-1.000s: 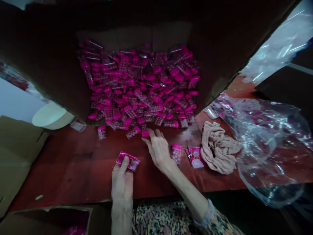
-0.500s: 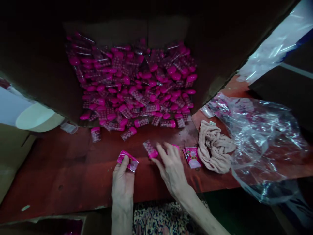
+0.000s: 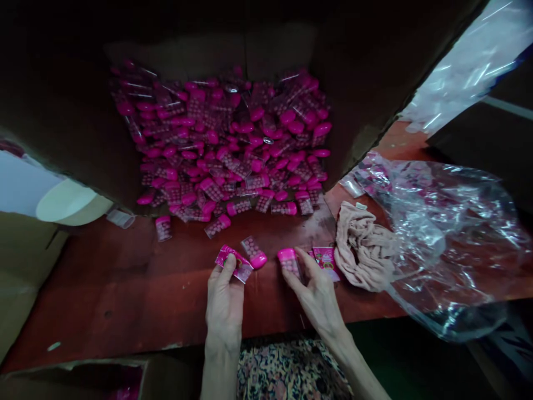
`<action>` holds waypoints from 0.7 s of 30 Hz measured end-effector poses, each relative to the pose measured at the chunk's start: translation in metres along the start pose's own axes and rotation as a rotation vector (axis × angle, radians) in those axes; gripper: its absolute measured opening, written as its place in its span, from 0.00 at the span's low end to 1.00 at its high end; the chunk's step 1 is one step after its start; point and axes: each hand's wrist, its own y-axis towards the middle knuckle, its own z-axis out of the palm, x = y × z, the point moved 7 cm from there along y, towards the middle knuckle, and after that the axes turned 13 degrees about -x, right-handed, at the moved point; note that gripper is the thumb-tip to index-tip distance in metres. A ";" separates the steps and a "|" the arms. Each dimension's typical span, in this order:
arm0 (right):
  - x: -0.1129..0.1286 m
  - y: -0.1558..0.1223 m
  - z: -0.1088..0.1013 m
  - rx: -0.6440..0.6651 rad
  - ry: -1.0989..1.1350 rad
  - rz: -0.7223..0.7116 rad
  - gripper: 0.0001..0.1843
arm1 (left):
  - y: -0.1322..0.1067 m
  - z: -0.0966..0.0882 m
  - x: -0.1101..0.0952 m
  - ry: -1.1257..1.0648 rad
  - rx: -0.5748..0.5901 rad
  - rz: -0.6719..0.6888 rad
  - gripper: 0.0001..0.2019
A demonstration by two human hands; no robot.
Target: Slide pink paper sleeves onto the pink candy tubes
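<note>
Two in the grip: one pink sachet (image 3: 239,269) in the left hand (image 3: 225,303), one pink-capped bottle (image 3: 287,259) in the right hand (image 3: 317,291).
Counted around the red table (image 3: 145,300): three loose bottles (image 3: 254,251), at least one other sachet (image 3: 325,260), one crumpled cloth (image 3: 377,258), one clear plastic bag (image 3: 453,239), one pale bowl (image 3: 69,203), one clear cup (image 3: 120,218), one large carton (image 3: 75,133) heaped with bottles (image 3: 231,155) beyond counting.

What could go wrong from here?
1. The left hand holds a pink packet right by a loose jar lying on its side; a nudge could roll that jar.
2. Jars are heaped up to the open side of the carton, with a few lying out in front; a bump might spill more onto the table.
3. The clear plastic bag hangs past the table's front edge, so it could slip off if pulled.
</note>
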 end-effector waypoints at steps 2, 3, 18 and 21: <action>0.006 -0.007 -0.004 0.039 0.144 0.106 0.23 | -0.003 0.005 0.000 0.001 0.012 0.012 0.13; 0.012 -0.011 -0.005 0.057 0.194 0.128 0.24 | -0.003 0.008 0.000 0.002 0.023 0.019 0.13; 0.065 -0.026 -0.012 -0.134 0.163 -0.246 0.23 | -0.009 0.020 0.022 0.016 0.076 -0.133 0.08; 0.065 -0.025 -0.014 -0.150 0.149 -0.243 0.22 | -0.008 0.020 0.025 0.015 0.088 -0.156 0.08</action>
